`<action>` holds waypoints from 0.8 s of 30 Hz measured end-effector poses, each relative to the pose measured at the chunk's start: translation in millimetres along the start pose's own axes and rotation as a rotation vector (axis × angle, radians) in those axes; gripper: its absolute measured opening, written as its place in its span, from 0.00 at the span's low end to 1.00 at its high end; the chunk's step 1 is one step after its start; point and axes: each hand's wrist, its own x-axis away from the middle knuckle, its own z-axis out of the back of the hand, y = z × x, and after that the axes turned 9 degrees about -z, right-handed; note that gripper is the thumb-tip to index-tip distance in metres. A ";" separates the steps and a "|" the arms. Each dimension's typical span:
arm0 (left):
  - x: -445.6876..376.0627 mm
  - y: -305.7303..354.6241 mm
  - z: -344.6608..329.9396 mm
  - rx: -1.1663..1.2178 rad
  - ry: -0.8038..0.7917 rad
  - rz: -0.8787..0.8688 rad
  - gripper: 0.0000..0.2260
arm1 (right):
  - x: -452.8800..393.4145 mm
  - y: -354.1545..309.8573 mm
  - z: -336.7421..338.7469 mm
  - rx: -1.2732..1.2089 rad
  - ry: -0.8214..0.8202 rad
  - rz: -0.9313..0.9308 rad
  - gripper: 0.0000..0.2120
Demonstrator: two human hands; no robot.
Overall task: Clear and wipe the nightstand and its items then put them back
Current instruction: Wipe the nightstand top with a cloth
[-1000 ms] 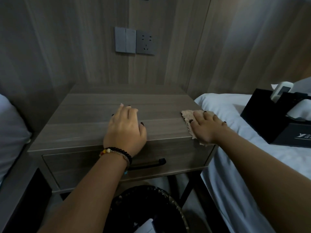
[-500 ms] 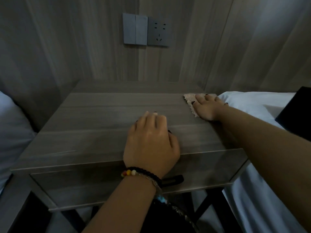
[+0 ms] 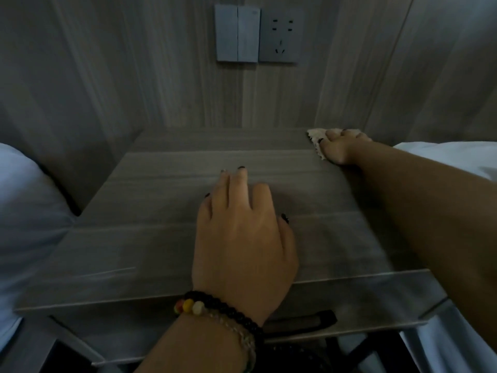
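The grey wood-grain nightstand [image 3: 150,238] fills the middle of the view, and nothing stands on its top. My left hand [image 3: 242,238] lies flat near the front edge, fingers straight and spread, with beaded bracelets on the wrist. My right hand [image 3: 341,148] reaches to the far right corner of the top. There it presses a pale beige cloth [image 3: 314,137] flat against the surface; only the cloth's left edge shows past the fingers.
A drawer with a dark handle [image 3: 301,323] sits under the top. White bedding [image 3: 443,157] borders the right side and a white pillow [image 3: 27,211] the left. A switch plate [image 3: 238,36] and a socket [image 3: 281,39] are on the panelled wall behind.
My right hand slid the cloth from the front right edge back to the far right corner. The view moved closer and lower; the black box on the bed dropped out of sight.
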 end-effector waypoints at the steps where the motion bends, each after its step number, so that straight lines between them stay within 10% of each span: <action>1: -0.1 -2.6 -1.6 0.006 0.005 0.008 0.16 | -1.0 -4.0 1.5 0.014 0.002 -0.005 0.36; 24: 14.9 -19.4 30.8 0.328 0.017 0.022 0.15 | 197.1 8.4 -6.2 -0.058 -0.094 0.193 0.27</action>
